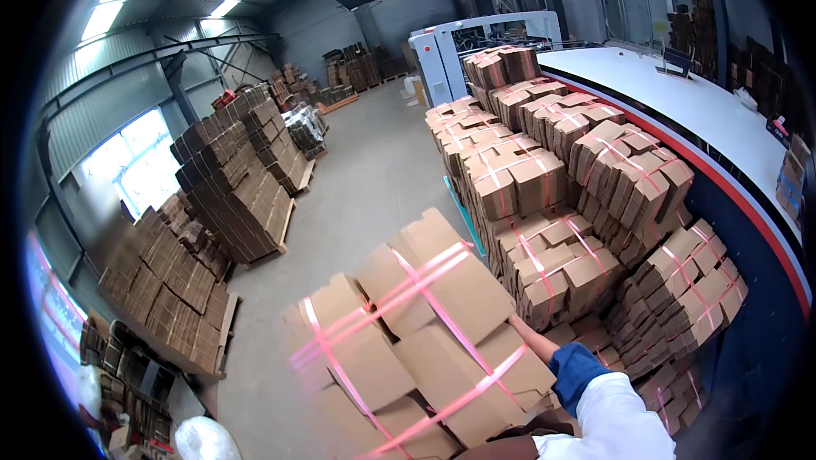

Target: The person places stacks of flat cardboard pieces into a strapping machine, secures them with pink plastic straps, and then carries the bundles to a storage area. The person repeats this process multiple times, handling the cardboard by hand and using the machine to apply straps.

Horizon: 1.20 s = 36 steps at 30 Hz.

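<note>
**Q:** Where is the item being handled?

**A:** A large cardboard bundle [450, 366], bound with crossed pink straps, is held up in front of the person, tilted, above the grey floor [357, 150]. It appears clear of the nearby strapped stacks [531, 179].

**Q:** State of the hands?

**A:** The right hand [529, 334], below a blue cuff [580, 371], grasps the bundle's right side; its fingertips are hidden by the cardboard. The left hand is not visible, so I cannot tell whether it bears any of the load.

**Q:** Progress?

**A:** Strapping on this bundle appears complete, and the lift is done: it is in the person's hold. It is not set down on any stack, so the handling of this piece is, in my judgement, midway. Whether it comes from the strapped stacks or belongs with them cannot be determined.

**Q:** And the remainder?

**A:** Many similar bundles stand along the white desk [625, 69], pink straps in place on those whose tops show. The pile looks lower at its near end. Across the aisle, brown cardboard stacks [229, 179] stand on wooden pallets [287, 220]. No total is certifiable; some bundles are concealed behind others.
</note>
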Available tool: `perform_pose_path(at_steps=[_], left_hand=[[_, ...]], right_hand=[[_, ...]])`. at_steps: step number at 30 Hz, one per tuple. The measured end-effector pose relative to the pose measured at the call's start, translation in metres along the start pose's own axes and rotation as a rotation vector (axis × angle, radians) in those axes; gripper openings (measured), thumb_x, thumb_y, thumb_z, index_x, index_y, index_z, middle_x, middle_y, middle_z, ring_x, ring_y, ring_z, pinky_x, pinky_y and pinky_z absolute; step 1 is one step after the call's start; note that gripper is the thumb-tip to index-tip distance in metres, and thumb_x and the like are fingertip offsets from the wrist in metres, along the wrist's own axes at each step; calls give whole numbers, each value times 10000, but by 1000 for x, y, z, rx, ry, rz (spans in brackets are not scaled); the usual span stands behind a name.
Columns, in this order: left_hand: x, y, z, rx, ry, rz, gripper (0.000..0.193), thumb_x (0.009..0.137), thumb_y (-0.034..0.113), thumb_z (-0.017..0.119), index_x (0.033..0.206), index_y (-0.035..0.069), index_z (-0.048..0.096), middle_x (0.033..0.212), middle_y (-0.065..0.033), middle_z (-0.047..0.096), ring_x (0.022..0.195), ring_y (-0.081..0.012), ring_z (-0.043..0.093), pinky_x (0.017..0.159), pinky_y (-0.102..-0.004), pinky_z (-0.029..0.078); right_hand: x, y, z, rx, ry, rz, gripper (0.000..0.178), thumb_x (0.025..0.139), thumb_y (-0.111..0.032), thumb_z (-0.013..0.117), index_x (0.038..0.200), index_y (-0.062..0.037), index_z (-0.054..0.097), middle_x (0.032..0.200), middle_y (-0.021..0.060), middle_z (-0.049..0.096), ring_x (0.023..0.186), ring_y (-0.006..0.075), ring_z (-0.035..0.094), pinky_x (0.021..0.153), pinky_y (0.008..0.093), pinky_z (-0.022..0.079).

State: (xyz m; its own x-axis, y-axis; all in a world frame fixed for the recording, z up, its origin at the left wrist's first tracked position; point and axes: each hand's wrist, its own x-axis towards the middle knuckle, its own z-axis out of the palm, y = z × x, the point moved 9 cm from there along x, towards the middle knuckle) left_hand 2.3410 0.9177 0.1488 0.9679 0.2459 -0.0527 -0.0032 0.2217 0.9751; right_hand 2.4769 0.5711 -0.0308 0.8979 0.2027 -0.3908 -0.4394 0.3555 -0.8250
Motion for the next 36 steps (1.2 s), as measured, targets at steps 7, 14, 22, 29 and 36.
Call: perform_pose_path(at_steps=[7, 14, 22, 29, 36], left_hand=[[192, 16, -33, -39, 37, 0, 764, 951, 544, 413, 1445, -14, 250, 1422, -163, 379, 1285, -227, 402, 1071, -344, 308], [429, 67, 12, -16, -227, 97, 788, 947, 548, 416, 1463, -18, 230, 1445, -173, 364, 1303, -238, 394, 1080, -348, 301], [664, 157, 200, 59, -878, 461, 817, 943, 552, 419, 1484, -21, 207, 1470, -184, 348, 1323, -250, 385, 1090, -353, 293], [783, 137, 391, 357, -1304, 710, 716, 960, 390, 459, 1480, -27, 196, 1554, -222, 158, 1455, -304, 129, 1159, -384, 144], [888, 84, 546, 99, -1474, 427, 645, 987, 336, 411, 1478, -24, 200, 1545, -180, 212, 1438, -272, 189, 1157, -362, 159]], right_hand=[[153, -65, 44, 20, 77, -43, 578, 959, -554, 402, 1241, -69, 542, 1198, 54, 596, 1101, 198, 545, 929, 368, 442], [234, -111, -14, 134, 407, -146, 575, 960, -552, 403, 1237, -69, 544, 1196, 53, 598, 1101, 198, 545, 928, 367, 443], [288, -200, -69, 232, 740, -286, 572, 960, -551, 404, 1233, -69, 546, 1192, 52, 599, 1100, 198, 546, 927, 366, 444], [388, -255, -146, 346, 884, -358, 569, 961, -549, 405, 1229, -69, 548, 1190, 52, 600, 1100, 197, 546, 927, 365, 444], [446, -344, -186, 376, 1013, -462, 566, 961, -548, 406, 1226, -69, 550, 1187, 51, 601, 1099, 197, 546, 926, 364, 445]])
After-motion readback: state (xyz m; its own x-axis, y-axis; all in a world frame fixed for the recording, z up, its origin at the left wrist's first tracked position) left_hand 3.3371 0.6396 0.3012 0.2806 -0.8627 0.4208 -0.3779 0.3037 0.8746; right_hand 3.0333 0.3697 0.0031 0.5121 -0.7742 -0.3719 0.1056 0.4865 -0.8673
